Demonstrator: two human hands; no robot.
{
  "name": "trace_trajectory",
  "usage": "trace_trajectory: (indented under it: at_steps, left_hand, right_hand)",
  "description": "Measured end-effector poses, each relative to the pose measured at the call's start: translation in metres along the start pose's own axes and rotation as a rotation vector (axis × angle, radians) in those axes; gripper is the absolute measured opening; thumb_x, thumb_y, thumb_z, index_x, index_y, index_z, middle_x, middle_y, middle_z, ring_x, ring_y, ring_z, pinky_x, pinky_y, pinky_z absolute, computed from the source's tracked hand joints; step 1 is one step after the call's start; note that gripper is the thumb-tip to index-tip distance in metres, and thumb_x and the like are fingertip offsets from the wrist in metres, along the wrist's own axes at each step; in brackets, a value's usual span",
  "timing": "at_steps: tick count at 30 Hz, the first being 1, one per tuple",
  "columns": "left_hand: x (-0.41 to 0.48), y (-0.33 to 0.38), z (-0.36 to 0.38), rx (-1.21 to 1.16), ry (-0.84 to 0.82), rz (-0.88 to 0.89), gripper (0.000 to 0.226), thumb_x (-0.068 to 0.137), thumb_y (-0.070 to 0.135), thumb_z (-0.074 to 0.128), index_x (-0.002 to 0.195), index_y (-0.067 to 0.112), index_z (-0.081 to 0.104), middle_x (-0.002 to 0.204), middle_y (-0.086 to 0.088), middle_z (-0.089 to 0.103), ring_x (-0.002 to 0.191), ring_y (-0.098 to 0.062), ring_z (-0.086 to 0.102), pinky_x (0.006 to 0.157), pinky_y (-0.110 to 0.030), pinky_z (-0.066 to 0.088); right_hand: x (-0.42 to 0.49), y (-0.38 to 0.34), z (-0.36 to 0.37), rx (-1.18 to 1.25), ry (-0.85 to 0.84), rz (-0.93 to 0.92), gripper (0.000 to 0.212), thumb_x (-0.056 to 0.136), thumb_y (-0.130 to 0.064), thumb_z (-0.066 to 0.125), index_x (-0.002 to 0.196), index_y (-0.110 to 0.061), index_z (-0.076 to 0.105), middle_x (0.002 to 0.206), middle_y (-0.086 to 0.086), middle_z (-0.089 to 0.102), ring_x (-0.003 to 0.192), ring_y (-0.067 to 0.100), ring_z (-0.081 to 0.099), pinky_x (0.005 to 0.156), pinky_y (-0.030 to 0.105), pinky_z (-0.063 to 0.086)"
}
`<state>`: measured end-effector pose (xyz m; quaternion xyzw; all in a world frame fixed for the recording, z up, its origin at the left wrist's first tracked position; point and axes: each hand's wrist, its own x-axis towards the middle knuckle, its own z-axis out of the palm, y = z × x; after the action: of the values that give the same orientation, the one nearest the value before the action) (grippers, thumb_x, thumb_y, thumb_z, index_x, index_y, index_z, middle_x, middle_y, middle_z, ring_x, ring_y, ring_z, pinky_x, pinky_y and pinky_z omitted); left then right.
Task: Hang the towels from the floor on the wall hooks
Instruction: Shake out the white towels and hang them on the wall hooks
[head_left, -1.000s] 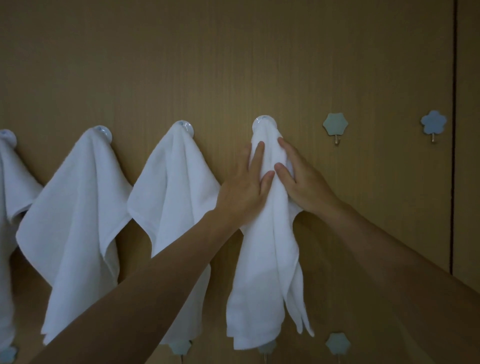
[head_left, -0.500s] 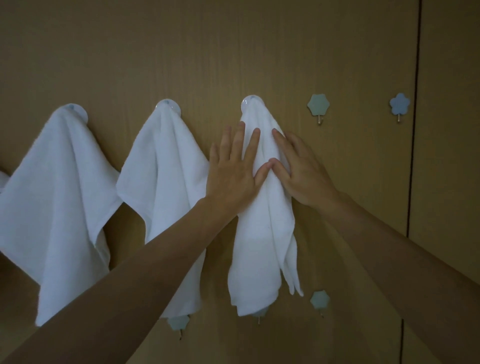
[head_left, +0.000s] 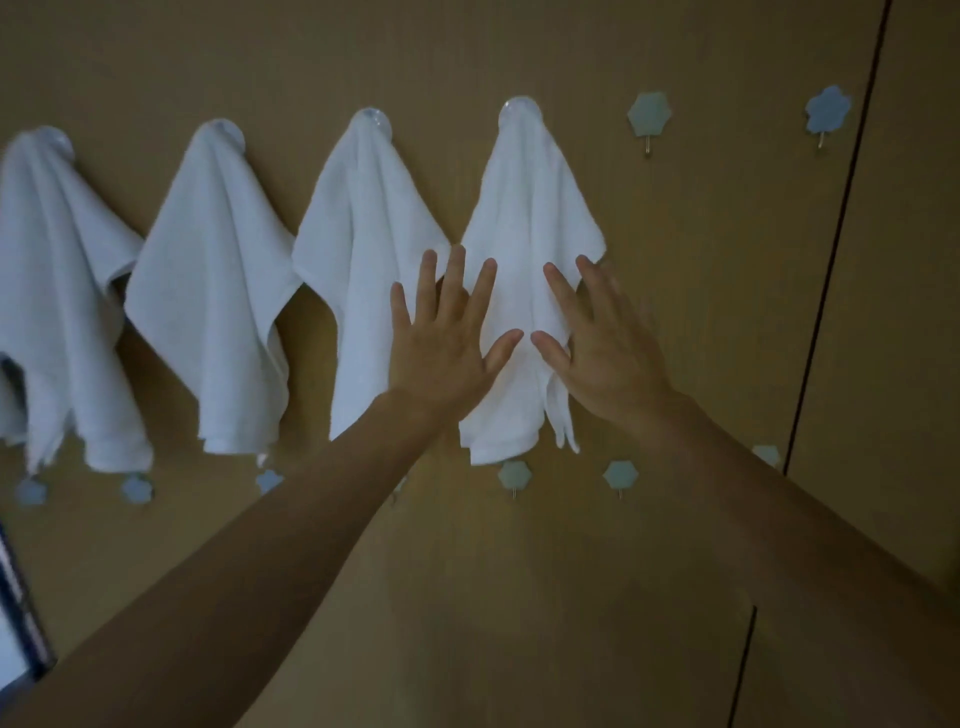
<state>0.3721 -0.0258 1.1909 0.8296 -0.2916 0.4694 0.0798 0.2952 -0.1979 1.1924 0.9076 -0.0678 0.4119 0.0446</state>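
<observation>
Smoothing fourth towel (head_left: 524, 208): your left hand (head_left: 447, 358) and right hand (head_left: 605, 353) flat, fingers spread, gripping nothing. Towel hangs from round hook (head_left: 519, 105). Careful: downward drag could slip it off hook, dropping it.

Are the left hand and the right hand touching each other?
Apart. The head view shows a strip of white towel between the thumb tips of the left hand and the right hand.
</observation>
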Motion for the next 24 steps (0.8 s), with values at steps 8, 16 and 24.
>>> trace_trajectory:
  at_steps: [8,16,24]
  left_hand:
    - [-0.117,0.003,-0.037,0.154,-0.095,-0.041,0.072,0.096,0.065,0.023,0.151,0.019,0.032,0.158,-0.014,0.027,0.145,-0.038,0.023,0.108,-0.063,0.031]
    - [-0.238,-0.026,-0.090,0.273,-0.329,-0.227,0.076,0.093,0.068,0.009,0.156,0.024,0.010,0.162,-0.011,0.009,0.149,-0.034,0.007,0.114,-0.060,0.017]
    - [-0.366,-0.096,-0.160,0.314,-0.486,-0.418,0.079,0.091,0.068,0.004,0.156,0.025,0.007,0.163,-0.010,0.004,0.149,-0.034,0.003,0.116,-0.059,0.014]
  right_hand:
    - [-0.089,-0.037,0.009,0.141,-0.053,-0.160,0.071,0.094,-0.064,0.030,0.155,-0.032,0.011,0.163,0.006,0.009,0.150,0.028,0.008,0.116,0.059,0.012]
    - [-0.169,-0.121,0.018,0.315,-0.206,-0.284,0.067,0.097,-0.051,0.041,0.155,-0.027,0.015,0.162,0.011,0.013,0.149,0.030,0.008,0.117,0.057,0.008]
    - [-0.248,-0.254,0.011,0.420,-0.396,-0.408,0.066,0.098,-0.053,0.032,0.155,-0.031,0.007,0.162,0.010,0.009,0.149,0.027,0.005,0.119,0.055,0.006]
